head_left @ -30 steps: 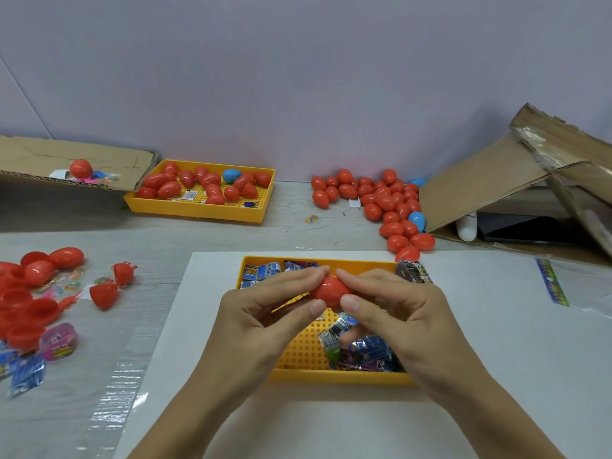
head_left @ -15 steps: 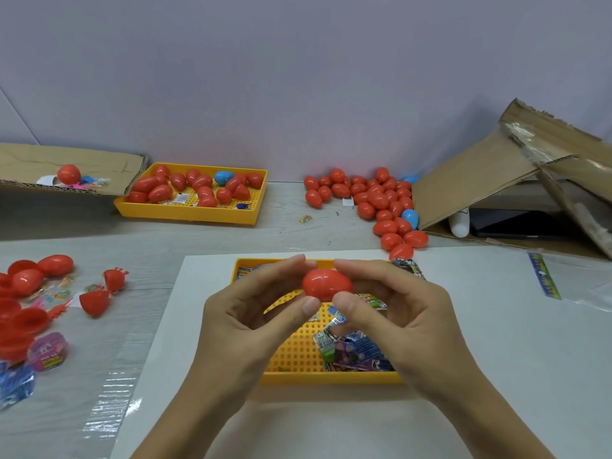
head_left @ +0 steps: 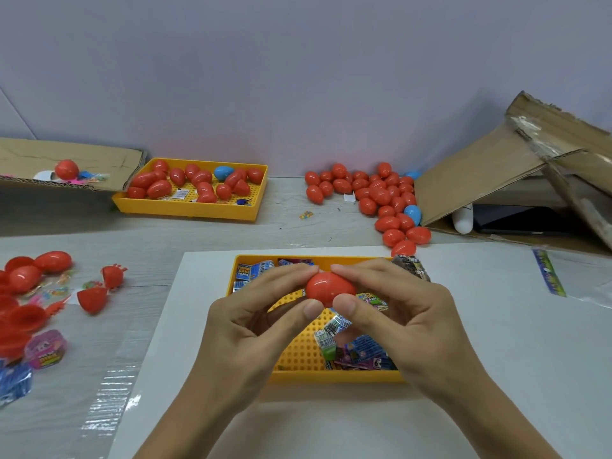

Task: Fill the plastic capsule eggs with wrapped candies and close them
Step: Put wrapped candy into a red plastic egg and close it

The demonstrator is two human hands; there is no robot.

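Note:
A closed red capsule egg (head_left: 326, 288) is held above the near yellow tray (head_left: 331, 376). My left hand (head_left: 255, 323) pinches its left end between thumb and fingers, and my right hand (head_left: 400, 316) pinches its right end the same way. Wrapped candies (head_left: 354, 349) lie in the tray under my hands, with more candies (head_left: 253, 270) at its far left corner. Open red egg halves (head_left: 20, 293) lie at the left edge of the table.
A far yellow tray (head_left: 188, 210) holds several red eggs and one blue egg. A pile of closed eggs (head_left: 377, 200) lies at the back right beside a torn cardboard box (head_left: 496, 173). Flat cardboard (head_left: 66, 160) sits at the back left. White paper (head_left: 496, 326) covers the near table.
The egg's two ends have been pressed closer together and the egg now shows fully between my fingertips, raised slightly above the tray. The camera view shifted a little.

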